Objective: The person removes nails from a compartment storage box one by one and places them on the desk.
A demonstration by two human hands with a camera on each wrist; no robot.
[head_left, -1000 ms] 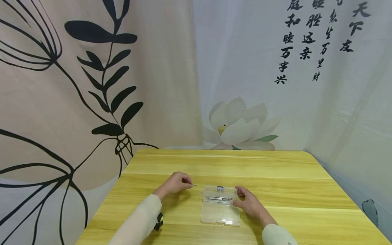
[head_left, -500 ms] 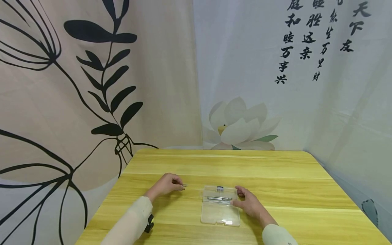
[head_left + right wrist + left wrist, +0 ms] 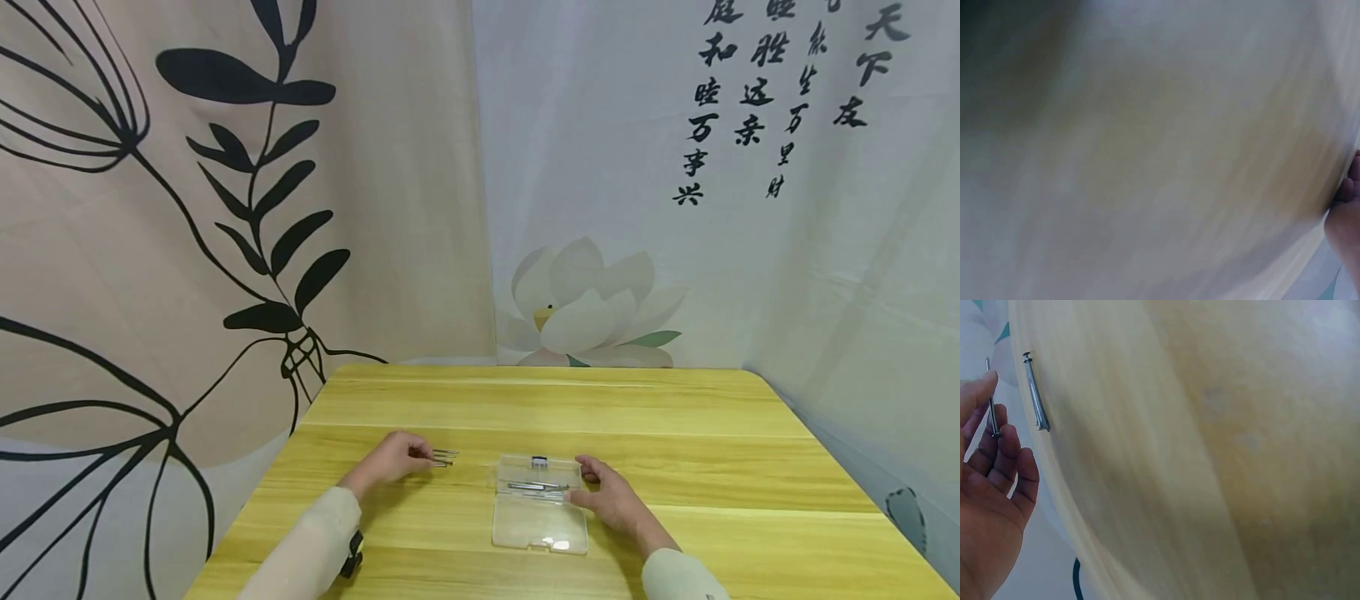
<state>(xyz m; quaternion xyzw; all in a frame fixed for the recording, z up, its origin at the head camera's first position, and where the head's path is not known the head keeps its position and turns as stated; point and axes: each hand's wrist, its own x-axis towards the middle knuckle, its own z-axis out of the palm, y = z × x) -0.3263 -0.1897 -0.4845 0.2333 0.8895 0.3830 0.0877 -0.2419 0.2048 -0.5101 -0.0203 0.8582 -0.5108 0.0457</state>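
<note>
Left hand [image 3: 392, 457] shifted slightly left, pinching nail [image 3: 993, 412] | right hand [image 3: 613, 502] holding clear box [image 3: 536, 522]

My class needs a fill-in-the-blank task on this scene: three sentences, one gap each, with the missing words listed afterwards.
1. The left hand pinches a metal nail between its fingers and its ______.
2. The clear case beside the right hand is not closed but ______.
3. Seen from the person's side, the loose nails lie on the table to the ______ of the case.

Missing words: thumb; open; left.
</note>
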